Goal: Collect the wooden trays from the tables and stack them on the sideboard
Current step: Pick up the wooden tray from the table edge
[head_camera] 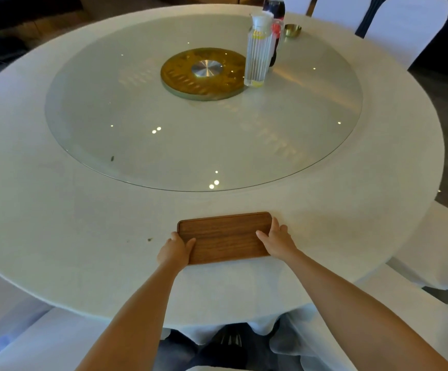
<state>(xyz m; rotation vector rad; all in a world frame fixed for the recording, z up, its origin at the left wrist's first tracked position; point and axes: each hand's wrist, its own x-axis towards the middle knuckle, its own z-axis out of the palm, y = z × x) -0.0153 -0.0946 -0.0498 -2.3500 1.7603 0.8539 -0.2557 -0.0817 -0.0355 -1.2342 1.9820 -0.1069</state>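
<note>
A brown rectangular wooden tray [224, 235] lies flat near the front edge of a round table covered in a white cloth [57, 210]. My left hand [176, 250] grips the tray's near-left corner, thumb on top. My right hand [277, 239] holds the tray's right end, fingers wrapped over its edge. The tray carries nothing. No sideboard shows in this view.
A large glass turntable [137, 116] with a gold hub [204, 72] fills the table's middle. A ribbed clear bottle [257, 52], a dark soda bottle [275, 6] and a small brass bowl [292, 30] stand at the far right. White-covered chairs [394, 28] surround the table.
</note>
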